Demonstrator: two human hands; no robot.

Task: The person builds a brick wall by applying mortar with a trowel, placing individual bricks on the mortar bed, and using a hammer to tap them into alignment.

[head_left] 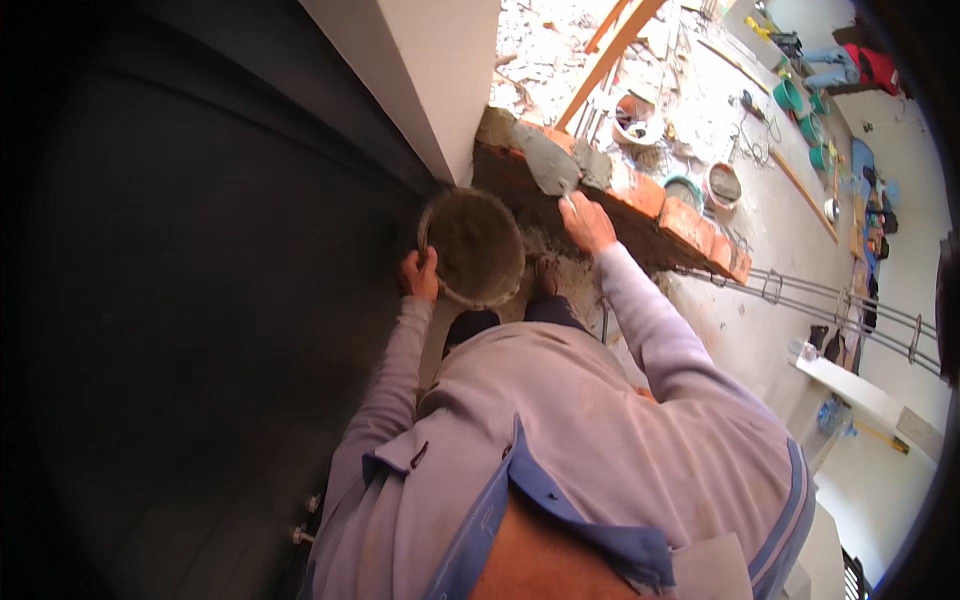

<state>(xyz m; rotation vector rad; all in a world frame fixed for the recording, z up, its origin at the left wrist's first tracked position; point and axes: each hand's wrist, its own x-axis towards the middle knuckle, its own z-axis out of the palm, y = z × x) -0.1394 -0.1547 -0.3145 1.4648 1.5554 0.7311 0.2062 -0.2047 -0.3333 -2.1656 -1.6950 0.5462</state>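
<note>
My left hand (420,275) grips the rim of a round mortar bucket (519,240) at its left side. Grey mortar (472,248) shows inside the bucket. In my right hand (588,222) is the handle of a trowel (545,160). Its grey blade points up and left, lying over the top of a low brick wall (688,222). Wet mortar (594,164) sits on the bricks just right of the blade. How firmly the blade presses on the wall I cannot tell.
A pale column (425,75) meets the wall's left end, beside a dark panel (220,270). Steel rebar (840,305) juts right. Beyond the wall are a wooden plank (805,195), tubs (722,186), green buckets (788,96), rubble (540,60) and another person (868,68).
</note>
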